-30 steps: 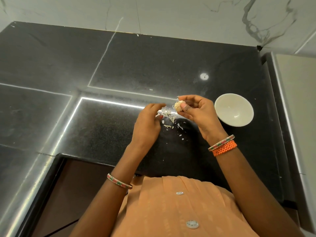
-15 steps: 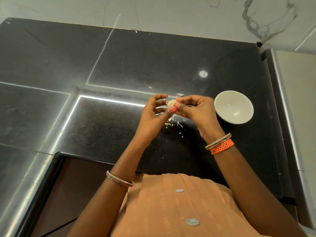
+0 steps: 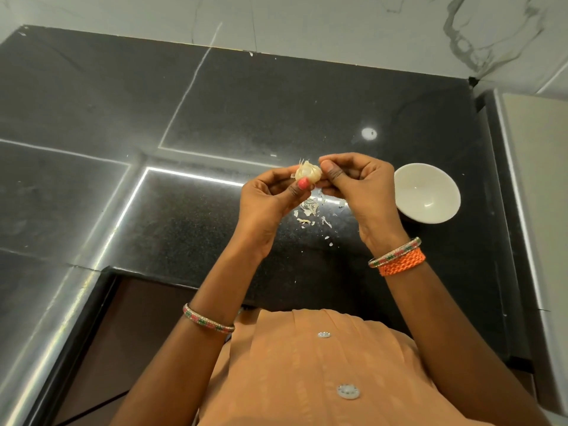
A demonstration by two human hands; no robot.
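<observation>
**Q:** Where is the garlic bulb (image 3: 309,174)?

**A:** Above a black granite countertop (image 3: 215,103), pinched between the curled fingers and thumbs of the left hand (image 3: 267,204) and the right hand (image 3: 359,192).

**Q:** How will it handle?

**A:** Likely light and firm, with brittle, papery skin; best gripped round its sides. Peel scraps (image 3: 310,208) lie beneath, a white bowl (image 3: 427,186) sits to the right, and a marble wall (image 3: 307,20) stands at the far edge.

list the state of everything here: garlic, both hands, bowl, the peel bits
garlic bulb: held in the air between both hands, partly peeled, loose skin sticking up
left hand: grips the garlic bulb, thumb on its front
right hand: pinches the bulb's right side
white bowl: upright on the counter, empty, untouched
peel scraps: scattered loose on the counter below the hands
</observation>
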